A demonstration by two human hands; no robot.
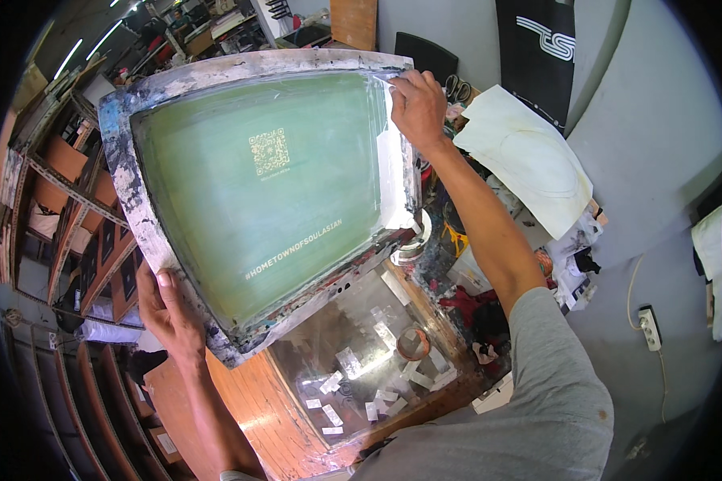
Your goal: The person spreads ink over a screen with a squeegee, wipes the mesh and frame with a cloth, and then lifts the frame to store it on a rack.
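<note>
A screen printing frame (200, 200) with green mesh is held up in front of me, tilted, above the worktable. Its mesh carries a small pale square code pattern and a slanted line of lettering. Paint stains cover the rim, and white material lies along the mesh's right side. Around the lower left edge, my left hand (171, 314) is closed with the thumb on the rim. My right hand (419, 108) grips the upper right corner, fingers curled over it. Below the frame, the glass-topped table (305, 361) bears several small white labels (331, 381) and a round container (413, 344).
Slatted shelving racks (80, 196) stand on the left. At the right lie a large pale sheet (529, 160), scissors (457, 88), a roll of tape (413, 240) and crumpled cloths. A power strip (649, 329) hangs on the grey wall. A dark printed fabric (537, 56) hangs at the back.
</note>
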